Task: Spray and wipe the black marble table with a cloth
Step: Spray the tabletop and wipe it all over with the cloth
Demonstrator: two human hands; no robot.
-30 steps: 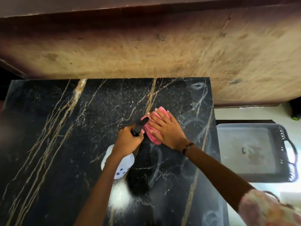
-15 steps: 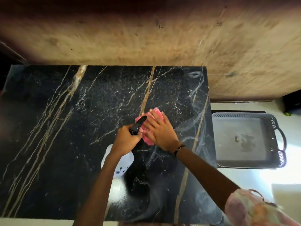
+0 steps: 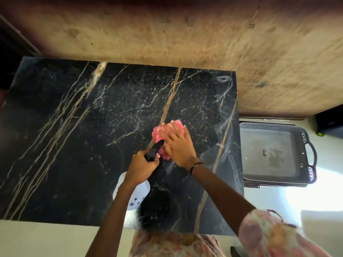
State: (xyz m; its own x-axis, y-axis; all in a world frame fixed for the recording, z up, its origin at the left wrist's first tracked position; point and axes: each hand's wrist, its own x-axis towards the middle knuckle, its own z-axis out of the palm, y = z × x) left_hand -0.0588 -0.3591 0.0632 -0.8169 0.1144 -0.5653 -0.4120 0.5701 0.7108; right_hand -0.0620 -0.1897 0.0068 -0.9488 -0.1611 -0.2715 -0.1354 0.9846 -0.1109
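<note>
Wiping is in hand: the right hand (image 3: 178, 145) presses flat on the pink cloth (image 3: 168, 134) toward the worktop's (image 3: 74, 145) right edge, while the left hand (image 3: 141, 166) grips the spray bottle (image 3: 132, 190); next, I judge, sweep toward the unwiped left side.

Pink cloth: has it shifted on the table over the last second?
Yes. The pink cloth has slid toward the person, away from the table far edge and the oval smudge.

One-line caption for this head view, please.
Right hand presses a pink cloth on the black marble table while left hand grips a spray bottle.
</note>
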